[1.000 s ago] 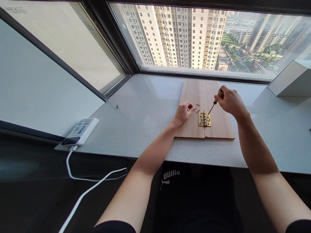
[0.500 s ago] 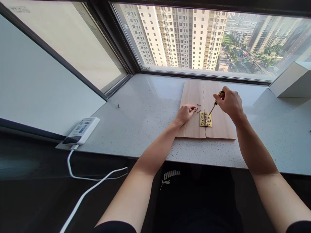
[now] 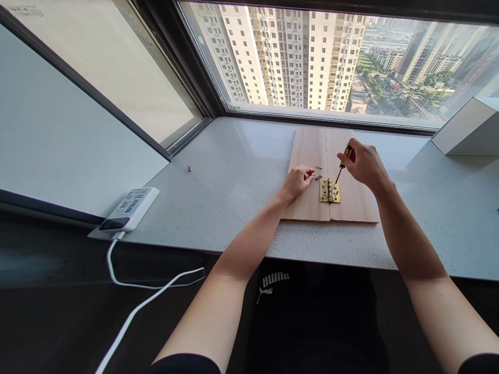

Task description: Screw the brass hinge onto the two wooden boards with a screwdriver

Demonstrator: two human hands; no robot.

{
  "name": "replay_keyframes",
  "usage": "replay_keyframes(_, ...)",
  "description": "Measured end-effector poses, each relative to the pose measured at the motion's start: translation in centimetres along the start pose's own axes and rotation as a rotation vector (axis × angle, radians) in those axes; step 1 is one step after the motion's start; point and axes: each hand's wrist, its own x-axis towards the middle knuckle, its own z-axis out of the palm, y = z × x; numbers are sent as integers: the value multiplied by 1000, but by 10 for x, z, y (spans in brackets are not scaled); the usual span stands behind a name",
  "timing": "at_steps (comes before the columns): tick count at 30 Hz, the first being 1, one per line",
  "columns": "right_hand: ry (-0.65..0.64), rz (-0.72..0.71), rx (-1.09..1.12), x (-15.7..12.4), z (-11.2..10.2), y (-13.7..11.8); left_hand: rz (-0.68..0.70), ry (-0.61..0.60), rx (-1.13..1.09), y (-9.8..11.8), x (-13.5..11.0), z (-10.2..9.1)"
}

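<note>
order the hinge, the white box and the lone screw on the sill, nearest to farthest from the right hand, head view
1. Brass hinge, just left of the right hand.
2. White box, off to the right.
3. Lone screw, well off to the left.

A brass butt hinge [image 3: 329, 190] lies open and flat across the seam between two pale wooden boards [image 3: 307, 150], with small screws [image 3: 318, 168] just beside it and a yellow-and-black screwdriver [image 3: 342, 168] tilted above.

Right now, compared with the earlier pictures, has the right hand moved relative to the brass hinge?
Yes: the right hand, holding the screwdriver, has shifted left, nearer the brass hinge.
</note>
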Motion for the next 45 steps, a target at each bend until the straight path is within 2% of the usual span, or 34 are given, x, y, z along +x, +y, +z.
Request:
replay_keyframes(11,79,143,-84,-4,18,-12,-25,27,-39,4,0,0)
replay_keyframes(17,75,238,-118,-6,14,-22,-34,55,-62,7,0,1)
replay_keyframes(20,39,188,-155,-4,8,-20,-38,77,-60,8,1,1)
replay_keyframes(24,-26,-51,-130,-3,1,-11,-33,109,-61,8,0,0)
replay_keyframes(26,-34,-124,-91,-4,-1,-8,-25,117,-61,8,0,0)
replay_keyframes(31,-30,5,-69,-5,-4,-7,1,118,-50,7,0,0)
replay_keyframes(34,-11,104,-128,-4,-7,-8,55,104,-38,6,0,-1)
replay_keyframes(37,-49,187,-195,-3,-10,-7,176,32,-33,8,-1,-2)
replay_keyframes(42,-54,-70,-83,-6,-10,-3,389,-138,0,13,-5,2)
replay_keyframes(45,-44,-70,-40,-8,-8,-5,436,-155,25,14,-6,4)
